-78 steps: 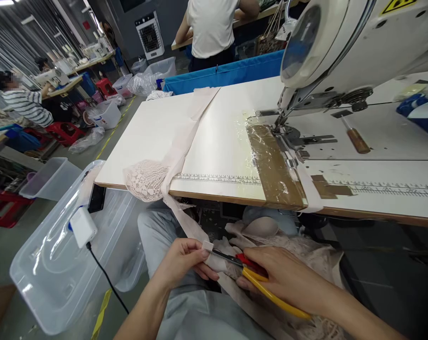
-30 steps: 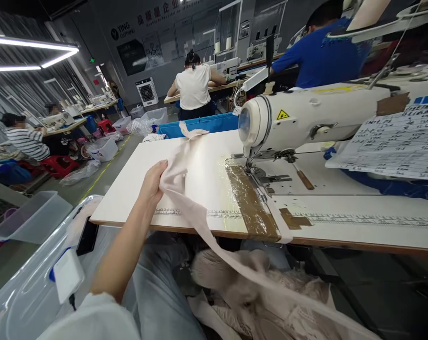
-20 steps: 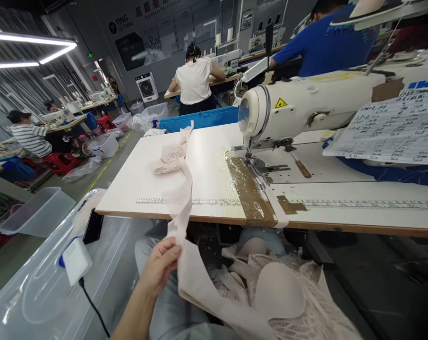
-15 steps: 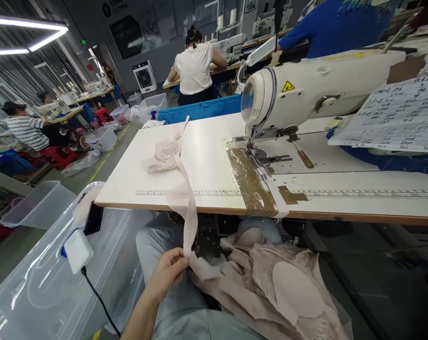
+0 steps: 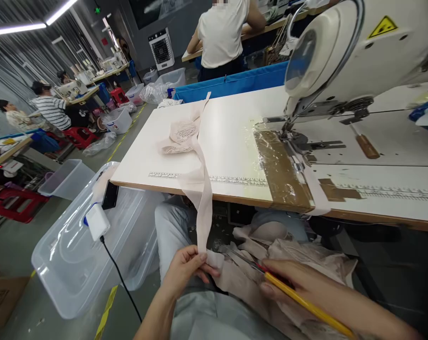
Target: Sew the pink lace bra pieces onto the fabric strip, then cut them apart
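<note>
My left hand (image 5: 191, 269) pinches a beige fabric strip (image 5: 204, 208) between thumb and fingers, just past the table's front edge. The strip runs up over the edge to a beige lace piece (image 5: 182, 134) lying on the white sewing table (image 5: 235, 123). From the right, my right hand (image 5: 288, 281) grips scissors (image 5: 299, 302) with a long yellow handle and a bit of red near the blades. Their blades point left toward the strip by my left fingers; whether they touch it I cannot tell. More beige garment fabric (image 5: 245, 278) lies over my lap beneath both hands.
A sewing machine (image 5: 341, 52) stands on the right of the table, with brown tape (image 5: 283, 170) in front of its needle. At left, a clear plastic bin lid (image 5: 72, 255) carries a white charger (image 5: 98, 221) and a phone (image 5: 110, 194). Co-workers sit farther back.
My right hand has come into view from the right with the scissors. My left hand still pinches the strip. The view has shifted left and closer to the table.
</note>
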